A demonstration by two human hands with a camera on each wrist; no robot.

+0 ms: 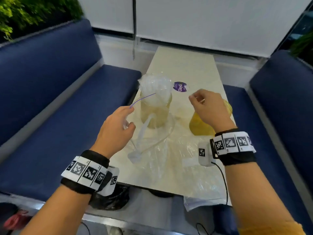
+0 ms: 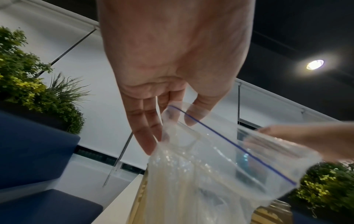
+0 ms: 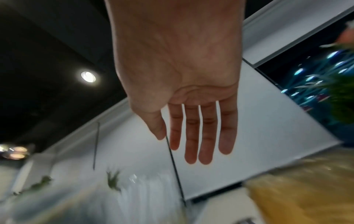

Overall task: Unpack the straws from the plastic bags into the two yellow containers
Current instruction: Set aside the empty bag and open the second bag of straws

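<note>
From above, a pale worktop point(image 1: 183, 65) runs between blue benches point(image 1: 55, 99); straws point(image 1: 152, 85) fill one yellow container point(image 1: 155, 114). Left wrist: left hand point(image 2: 172, 72) pinches a plastic bag point(image 2: 220, 159). Right wrist: right hand point(image 3: 180, 75) slack, fingers straight.

Only one readable text is showing: "ClayG" in white letters, sitting sideways on a purple round sticker point(image 1: 180, 87) w/ smaller print under it too blurred to read. Black-and-white square code tags are showing on both wristbands point(image 1: 233, 143), carrying no readable words.
</note>
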